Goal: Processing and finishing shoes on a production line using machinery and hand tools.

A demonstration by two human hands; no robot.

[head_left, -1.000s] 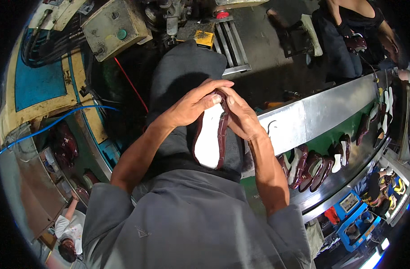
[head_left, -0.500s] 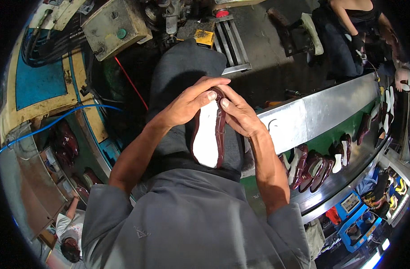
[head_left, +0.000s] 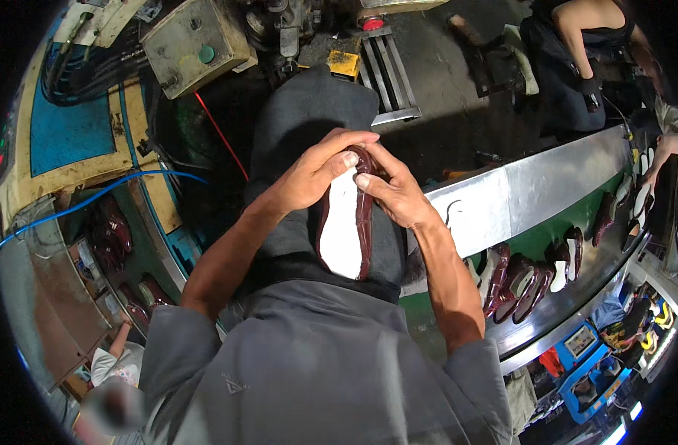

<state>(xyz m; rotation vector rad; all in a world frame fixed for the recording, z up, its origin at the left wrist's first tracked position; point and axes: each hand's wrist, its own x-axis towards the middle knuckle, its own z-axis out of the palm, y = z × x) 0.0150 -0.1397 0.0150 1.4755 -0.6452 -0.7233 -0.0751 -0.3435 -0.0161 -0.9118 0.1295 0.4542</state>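
Note:
A dark red shoe upper (head_left: 364, 230) lies on my lap with its white sole side (head_left: 340, 241) turned up. Its narrower end points away from me, and both my hands close around that end. My left hand (head_left: 314, 169) grips the left side, thumb pressed on the white face near the tip. On the opposite side, my right hand (head_left: 397, 190) wraps the edge, its thumb lying across the folded red rim. The fingertips of both hands meet beyond the tip; what they do underneath is hidden.
To my right runs a green conveyor (head_left: 528, 224) with a metal edge guard (head_left: 495, 194), carrying several dark red shoes (head_left: 541, 285). A machine with a control box (head_left: 198, 46) stands ahead. More shoes (head_left: 110, 226) sit at left. A co-worker's arm (head_left: 574, 41) shows far right.
My right thumb has shifted slightly left and down along the shoe's rim. The shoe and my left hand stay nearly in place. At far right, another person's hand has moved over the conveyor.

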